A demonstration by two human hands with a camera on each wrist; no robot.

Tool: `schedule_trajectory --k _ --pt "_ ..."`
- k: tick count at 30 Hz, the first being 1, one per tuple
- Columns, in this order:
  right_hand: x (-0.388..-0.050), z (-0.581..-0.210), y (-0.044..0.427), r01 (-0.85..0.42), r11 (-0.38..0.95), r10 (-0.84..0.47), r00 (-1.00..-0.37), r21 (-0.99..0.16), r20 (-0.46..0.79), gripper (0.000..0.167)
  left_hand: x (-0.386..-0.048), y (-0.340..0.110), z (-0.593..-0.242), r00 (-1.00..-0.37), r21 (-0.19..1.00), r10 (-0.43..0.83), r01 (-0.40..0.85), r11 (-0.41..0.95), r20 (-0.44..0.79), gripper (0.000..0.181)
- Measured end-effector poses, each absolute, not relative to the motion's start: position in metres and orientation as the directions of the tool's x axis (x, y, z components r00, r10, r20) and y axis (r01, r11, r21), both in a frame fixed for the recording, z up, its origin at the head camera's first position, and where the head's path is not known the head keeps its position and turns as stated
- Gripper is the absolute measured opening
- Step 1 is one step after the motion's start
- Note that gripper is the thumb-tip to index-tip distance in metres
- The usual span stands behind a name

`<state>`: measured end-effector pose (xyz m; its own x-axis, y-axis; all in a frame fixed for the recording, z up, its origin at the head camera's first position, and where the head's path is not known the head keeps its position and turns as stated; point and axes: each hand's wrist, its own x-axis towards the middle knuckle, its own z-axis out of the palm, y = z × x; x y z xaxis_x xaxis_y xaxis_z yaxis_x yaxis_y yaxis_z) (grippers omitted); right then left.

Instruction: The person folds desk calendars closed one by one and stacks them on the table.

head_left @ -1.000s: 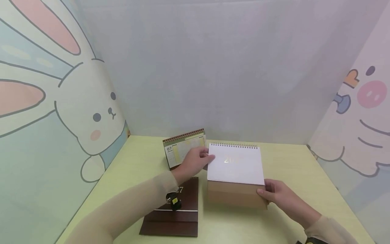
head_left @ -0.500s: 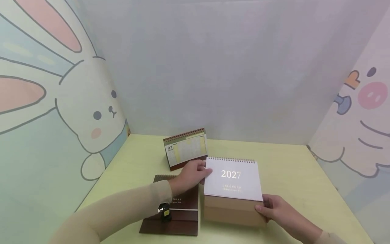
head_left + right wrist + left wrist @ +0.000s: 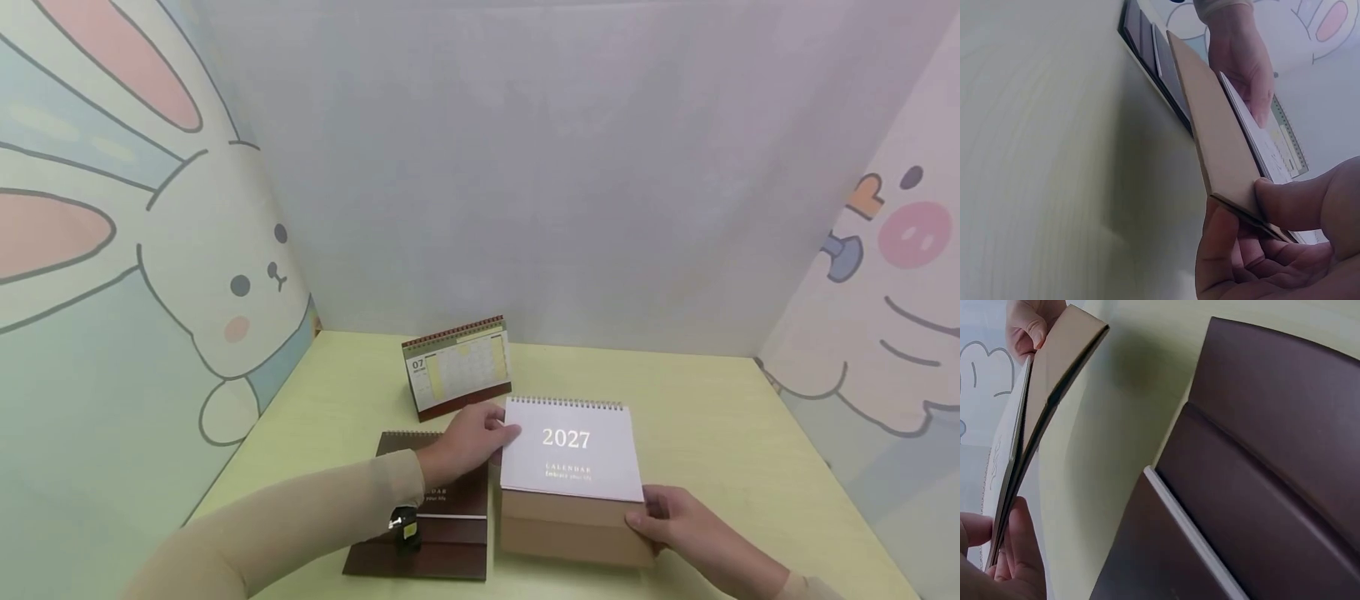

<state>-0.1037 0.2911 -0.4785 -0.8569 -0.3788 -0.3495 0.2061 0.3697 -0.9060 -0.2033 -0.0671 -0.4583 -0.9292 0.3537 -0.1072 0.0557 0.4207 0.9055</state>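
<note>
A spiral-bound desk calendar (image 3: 570, 457) with a white 2027 cover and a tan card base is held up in both hands. At its left edge my left hand (image 3: 467, 443) pinches it, thumb on the cover. My right hand (image 3: 686, 523) grips the lower right corner, and the right wrist view shows its thumb against the tan base (image 3: 1225, 134) with fingers curled beneath. Both wrist views show the calendar apart from the table, tilted, with a shadow below. Under my left forearm lies a dark brown calendar (image 3: 420, 560), partly hidden by the sleeve.
Behind my left hand stands another desk calendar (image 3: 465, 371), open to a page marked 07. The pale yellow table (image 3: 697, 417) is bounded by a grey back wall (image 3: 525, 183) and side walls with cartoon animals.
Both hands have brought the white calendar nearer to me and slightly left, mostly in the first half second. Its 2027 print is now readable. The other two calendars stay put.
</note>
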Motion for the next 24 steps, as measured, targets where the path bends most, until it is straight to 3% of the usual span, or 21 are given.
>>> schedule_trajectory --k 24 --pt "-0.100 -0.500 0.283 0.213 0.409 -0.366 -0.853 -0.887 -0.373 0.025 -0.205 -0.065 -0.487 -0.908 0.882 0.371 0.006 0.472 -0.193 0.024"
